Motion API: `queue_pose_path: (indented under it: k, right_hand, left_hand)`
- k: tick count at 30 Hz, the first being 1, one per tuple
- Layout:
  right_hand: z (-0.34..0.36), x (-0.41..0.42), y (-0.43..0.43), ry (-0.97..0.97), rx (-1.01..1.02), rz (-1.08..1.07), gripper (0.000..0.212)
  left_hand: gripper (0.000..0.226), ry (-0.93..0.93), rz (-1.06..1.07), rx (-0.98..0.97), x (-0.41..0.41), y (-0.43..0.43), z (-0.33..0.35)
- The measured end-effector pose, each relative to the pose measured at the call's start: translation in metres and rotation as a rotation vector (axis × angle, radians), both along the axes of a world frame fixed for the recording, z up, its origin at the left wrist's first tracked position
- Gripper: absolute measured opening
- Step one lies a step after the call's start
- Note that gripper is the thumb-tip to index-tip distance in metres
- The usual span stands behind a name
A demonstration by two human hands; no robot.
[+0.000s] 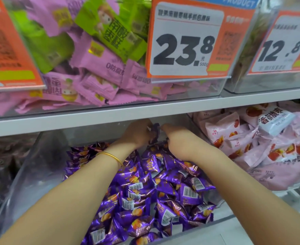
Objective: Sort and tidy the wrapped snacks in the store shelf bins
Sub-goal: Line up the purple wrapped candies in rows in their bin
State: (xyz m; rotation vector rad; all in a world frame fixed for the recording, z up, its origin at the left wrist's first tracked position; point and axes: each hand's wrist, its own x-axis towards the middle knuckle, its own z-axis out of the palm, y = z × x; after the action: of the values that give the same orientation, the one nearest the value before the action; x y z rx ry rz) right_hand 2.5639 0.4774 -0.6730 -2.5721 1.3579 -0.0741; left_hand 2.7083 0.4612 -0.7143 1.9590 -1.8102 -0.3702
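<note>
While both arms reach to the back of the clear bin under the shelf, left hand and right hand hold one purple snack between them, fingers curled, pinching its wrapper. The snack pile fills the bin below.

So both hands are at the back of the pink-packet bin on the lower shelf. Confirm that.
Wrong bin. In the head view the left hand and right hand are at the back of the purple-packet bin on the lower shelf.
</note>
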Motion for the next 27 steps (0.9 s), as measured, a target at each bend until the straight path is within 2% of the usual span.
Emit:
queue_pose_path:
  k: [3,7,9,11,14,20,27]
  right_hand:
    - [-0.003,0.013,-0.019,-0.021,0.006,-0.042,0.046]
    - [-0.025,0.031,-0.049,-0.100,-0.019,-0.076,0.032]
    - [-0.041,0.031,-0.055,-0.107,0.032,-0.095,0.024]
    - [-0.053,0.027,-0.052,-0.052,0.068,-0.082,0.032]
    - [-0.065,0.021,-0.045,-0.003,-0.002,-0.052,0.040]
    - [-0.067,0.014,-0.039,-0.184,-0.004,-0.085,0.034]
    - [-0.064,0.006,-0.020,-0.203,-0.004,-0.100,0.030]
  left_hand:
    - [0.022,0.011,0.036,-0.065,0.014,0.006,0.002]
    - [0.013,0.055,0.001,-0.130,0.024,0.014,-0.001]
    - [0.015,0.081,0.019,-0.147,0.026,0.015,-0.005]
    - [0.018,0.095,0.028,-0.136,0.027,0.017,-0.009]
    - [0.021,0.112,0.033,-0.144,0.028,0.020,-0.013]
    - [0.020,0.127,0.069,-0.173,0.034,0.030,-0.002]
    - [0.024,0.162,0.149,-0.175,0.042,0.053,0.004]
